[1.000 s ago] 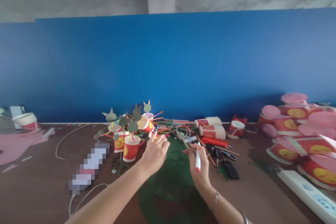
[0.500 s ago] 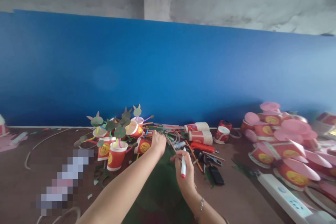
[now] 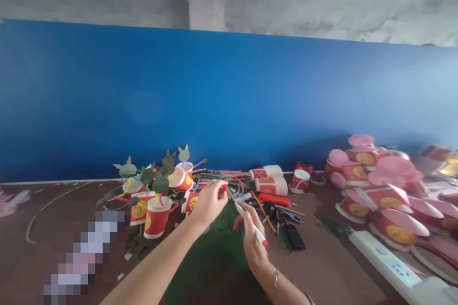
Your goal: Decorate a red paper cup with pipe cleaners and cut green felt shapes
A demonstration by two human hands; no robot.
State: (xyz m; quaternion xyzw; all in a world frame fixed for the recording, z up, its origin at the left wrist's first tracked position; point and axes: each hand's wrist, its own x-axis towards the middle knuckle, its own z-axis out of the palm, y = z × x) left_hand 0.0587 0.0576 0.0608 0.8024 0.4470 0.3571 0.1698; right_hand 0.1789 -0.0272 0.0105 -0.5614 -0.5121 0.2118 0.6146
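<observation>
My left hand [image 3: 211, 202] is closed, with a small red piece [image 3: 222, 190] at its fingertips, possibly a marker cap. My right hand [image 3: 255, 243] grips a white marker [image 3: 258, 235] with a red end, which points down to the right. The marker's other end slants up toward my left hand, a short distance away. Between the two hands runs a thin brown stick [image 3: 232, 196]; whether it is held I cannot tell. Just left of my left hand stands a red and white paper cup [image 3: 157, 219] with a green animal-head cutout [image 3: 161, 184] above it.
More decorated cups crowd the left. Behind my hands lie stacked paper cups [image 3: 272, 186], a red-handled tool [image 3: 275, 199] and black keys with a fob [image 3: 294, 237]. Cups with pink paper discs [image 3: 395, 166] pile up at right, near a white power strip [image 3: 386, 259].
My left hand has lifted from among the items at the back and now shows a red piece at its fingertips. The marker in my right hand has tilted, its red end swinging rightward.
</observation>
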